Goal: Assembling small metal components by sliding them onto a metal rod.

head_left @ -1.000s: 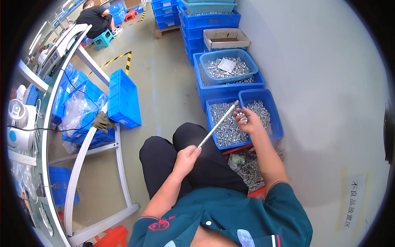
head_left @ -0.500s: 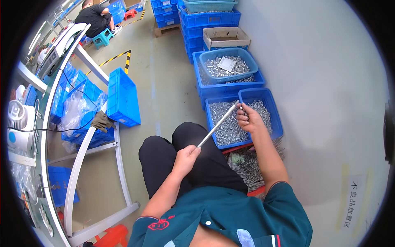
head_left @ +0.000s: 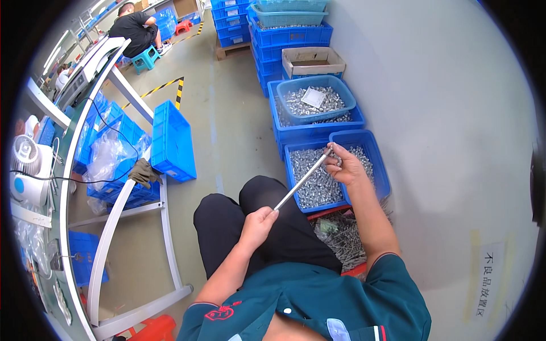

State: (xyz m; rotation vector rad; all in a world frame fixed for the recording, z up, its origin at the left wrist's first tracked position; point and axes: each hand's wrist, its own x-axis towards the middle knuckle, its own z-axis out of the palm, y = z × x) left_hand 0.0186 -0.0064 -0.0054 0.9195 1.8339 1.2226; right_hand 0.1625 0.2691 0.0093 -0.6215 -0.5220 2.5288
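Observation:
A slim silvery metal rod (head_left: 302, 180) slants across my lap, rising toward the right. My left hand (head_left: 257, 228) is closed around its lower end. At the upper end my right hand (head_left: 348, 166) pinches with thumb and forefinger at the tip; small shiny metal fittings show among its curled fingers. Whether a fitting sits on the rod's tip is too small to tell. Below that hand are a blue bin (head_left: 321, 208) of loose metal fittings and a second blue tub (head_left: 382, 170) of similar pieces overlapping it on the right.
Many thin rods (head_left: 341, 236) lie in a red container beside my right thigh. Behind the bins stand a light-blue basket (head_left: 348, 96) of fittings, a cardboard box (head_left: 313, 61) and stacked blue crates (head_left: 293, 38). A white-framed workbench (head_left: 108, 244) is at left; a seated person (head_left: 133, 31) is farther off.
The right fingers have shifted slightly at the rod's tip, and more of the metal fittings shows in them. The left hand keeps its hold. The whole view has shifted a little.

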